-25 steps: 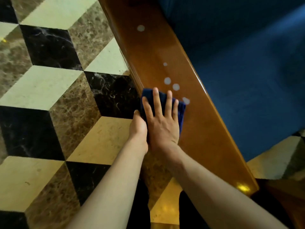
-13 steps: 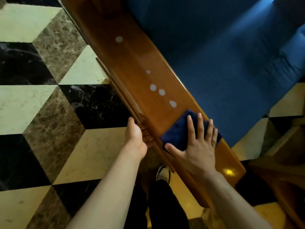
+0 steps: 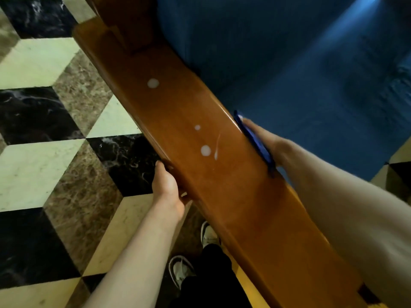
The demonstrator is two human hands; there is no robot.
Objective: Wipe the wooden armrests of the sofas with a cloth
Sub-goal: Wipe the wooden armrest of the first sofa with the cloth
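A glossy wooden armrest (image 3: 233, 196) runs diagonally from top left to bottom right. White droplets (image 3: 205, 150) and a thin white streak lie on its top. My right hand (image 3: 264, 138) presses a dark blue cloth (image 3: 255, 141) flat against the armrest's inner side, next to the blue seat; only the cloth's edge shows. My left hand (image 3: 166, 185) grips the armrest's outer edge, fingers hidden underneath.
The blue sofa cushion (image 3: 311, 85) fills the upper right. A marble floor (image 3: 55, 152) of black, brown and cream tiles lies to the left. My white shoes (image 3: 182, 272) and dark trousers show below the armrest. A wooden post (image 3: 124, 23) rises at the far end.
My right hand has carried the cloth from the armrest's top over to its inner side. Some droplets are gone, leaving a streak. My left hand keeps its hold on the outer edge.
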